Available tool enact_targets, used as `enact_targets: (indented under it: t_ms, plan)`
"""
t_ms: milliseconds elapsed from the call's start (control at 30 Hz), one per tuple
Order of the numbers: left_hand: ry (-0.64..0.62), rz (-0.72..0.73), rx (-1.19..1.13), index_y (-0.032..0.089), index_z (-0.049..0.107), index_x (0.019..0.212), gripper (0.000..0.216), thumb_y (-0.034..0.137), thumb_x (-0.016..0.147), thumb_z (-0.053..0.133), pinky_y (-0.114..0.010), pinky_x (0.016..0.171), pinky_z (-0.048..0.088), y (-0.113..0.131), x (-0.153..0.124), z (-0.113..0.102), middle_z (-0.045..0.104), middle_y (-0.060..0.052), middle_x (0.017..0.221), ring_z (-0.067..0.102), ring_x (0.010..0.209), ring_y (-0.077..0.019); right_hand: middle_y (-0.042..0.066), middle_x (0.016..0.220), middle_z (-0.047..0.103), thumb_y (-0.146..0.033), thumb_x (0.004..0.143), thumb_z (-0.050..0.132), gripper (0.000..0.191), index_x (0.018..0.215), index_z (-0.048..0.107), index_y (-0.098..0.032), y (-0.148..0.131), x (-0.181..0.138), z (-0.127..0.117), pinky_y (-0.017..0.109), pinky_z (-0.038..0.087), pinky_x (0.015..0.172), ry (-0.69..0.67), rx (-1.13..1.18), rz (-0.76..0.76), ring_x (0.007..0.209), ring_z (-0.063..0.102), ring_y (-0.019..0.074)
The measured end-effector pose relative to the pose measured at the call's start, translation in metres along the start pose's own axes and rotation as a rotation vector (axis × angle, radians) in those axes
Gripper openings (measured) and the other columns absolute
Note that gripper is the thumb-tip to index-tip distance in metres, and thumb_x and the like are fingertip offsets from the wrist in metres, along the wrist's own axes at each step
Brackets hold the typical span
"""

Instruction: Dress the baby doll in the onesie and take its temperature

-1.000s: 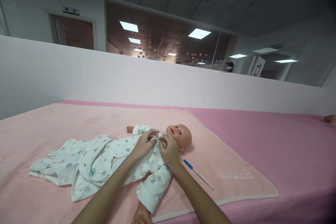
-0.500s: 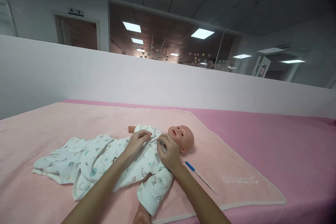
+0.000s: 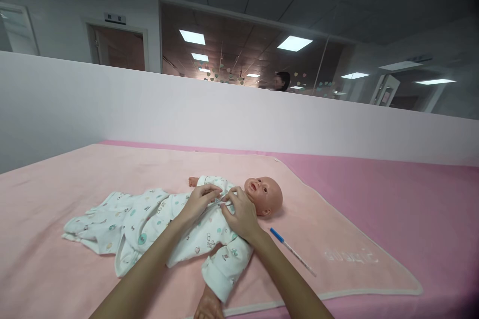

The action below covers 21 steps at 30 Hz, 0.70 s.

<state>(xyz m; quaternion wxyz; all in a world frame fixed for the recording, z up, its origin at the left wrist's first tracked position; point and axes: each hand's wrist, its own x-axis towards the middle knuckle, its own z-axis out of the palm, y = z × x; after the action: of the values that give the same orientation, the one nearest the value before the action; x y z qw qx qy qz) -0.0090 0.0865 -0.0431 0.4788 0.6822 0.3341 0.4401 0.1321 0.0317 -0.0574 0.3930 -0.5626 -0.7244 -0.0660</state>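
A baby doll [image 3: 267, 194] lies on its back with its head to the right, dressed in a white printed romper [image 3: 194, 244]. At its chest, my left hand [image 3: 202, 200] is closed, its fingertips on the front edge of the romper. My right hand [image 3: 241, 213] pinches the opposite front edge just below the doll's chin, close to the left fingertips. Any fastener between the fingers is too small to make out. The romper's lower part spreads flat to the left.
Right of my right forearm lies a thin clear stick with a blue cap [image 3: 277, 235], resembling a thermometer. Beneath everything is a peach blanket [image 3: 348, 239] over a pink cover [image 3: 422, 219]. A white partition [image 3: 224, 114] stands behind; a person's head [image 3: 282, 81] shows beyond it.
My right hand's fingers have shifted slightly on the romper's neckline, and the hand looks less curled. The whole view has moved a little. Beyond the partition, the person's head has moved left.
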Motion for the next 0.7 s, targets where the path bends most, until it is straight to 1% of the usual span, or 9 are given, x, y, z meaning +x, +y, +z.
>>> enact_targets:
  t_ms: [67,167,233,300,400,533,633,700]
  plan:
    - [-0.070,0.048,0.093,0.015,0.062,0.086,0.026,0.032,0.068,0.057,-0.023,0.063,0.038,0.003,-0.003,-0.001,0.058,-0.003,0.076,0.048,0.067,-0.0128,0.000,0.088,0.053,-0.022,0.077,0.050,0.003,0.080,0.052,-0.021,0.001,0.000,0.000,0.022,0.036,0.062,0.015,0.034,0.002,0.078,0.049,0.0127]
    - [-0.180,0.128,0.266,0.017,0.062,0.089,0.026,0.028,0.065,0.059,-0.022,0.057,0.035,0.008,-0.009,-0.004,0.055,0.000,0.072,0.045,0.063,-0.0113,-0.001,0.083,0.054,-0.024,0.080,0.049,0.004,0.078,0.051,-0.021,0.004,0.000,0.001,0.022,0.035,0.062,0.054,0.069,0.010,0.074,0.049,0.0117]
    - [-0.208,0.161,0.320,0.017,0.061,0.092,0.027,0.024,0.066,0.056,-0.022,0.055,0.035,0.010,-0.011,-0.005,0.054,0.000,0.070,0.044,0.061,-0.0111,-0.001,0.079,0.055,-0.026,0.081,0.049,0.007,0.076,0.051,-0.021,0.006,-0.001,0.003,0.023,0.035,0.063,0.071,0.078,0.009,0.073,0.049,0.0119]
    - [-0.221,0.176,0.325,0.016,0.059,0.095,0.029,0.020,0.068,0.051,-0.022,0.056,0.037,0.009,-0.012,-0.005,0.055,0.000,0.071,0.047,0.063,-0.0118,-0.001,0.078,0.055,-0.026,0.081,0.049,0.008,0.075,0.052,-0.021,0.007,-0.001,0.004,0.023,0.035,0.065,0.083,0.083,0.001,0.074,0.049,0.0122]
    - [-0.212,0.210,0.357,0.017,0.058,0.095,0.028,0.017,0.068,0.048,-0.022,0.057,0.038,0.006,-0.012,-0.004,0.058,-0.001,0.073,0.050,0.066,-0.0125,-0.001,0.078,0.056,-0.025,0.080,0.051,0.007,0.075,0.053,-0.021,0.006,-0.001,0.005,0.023,0.035,0.066,0.097,0.091,-0.011,0.075,0.050,0.0123]
    - [-0.138,0.322,0.567,0.018,0.058,0.089,0.024,0.015,0.069,0.045,-0.022,0.055,0.035,0.004,-0.012,0.000,0.058,0.001,0.066,0.050,0.060,-0.0121,-0.001,0.077,0.057,-0.023,0.079,0.051,0.006,0.074,0.054,-0.021,0.006,-0.001,0.005,0.024,0.035,0.065,0.104,0.089,-0.021,0.074,0.050,0.0128]
    - [-0.112,0.419,0.667,0.020,0.056,0.095,0.030,0.012,0.069,0.043,-0.023,0.061,0.036,0.004,-0.015,0.002,0.061,-0.001,0.078,0.053,0.067,-0.0137,-0.001,0.076,0.057,-0.021,0.078,0.051,0.005,0.073,0.053,-0.021,0.007,-0.001,0.006,0.024,0.035,0.065,0.105,0.088,-0.017,0.074,0.050,0.0128]
    - [-0.115,0.426,0.677,0.021,0.053,0.103,0.037,0.011,0.070,0.042,-0.023,0.062,0.037,0.005,-0.016,0.003,0.062,-0.001,0.083,0.054,0.071,-0.0146,-0.001,0.076,0.057,-0.021,0.078,0.051,0.005,0.073,0.053,-0.021,0.007,-0.001,0.006,0.024,0.035,0.065,0.105,0.088,-0.013,0.074,0.050,0.0128]
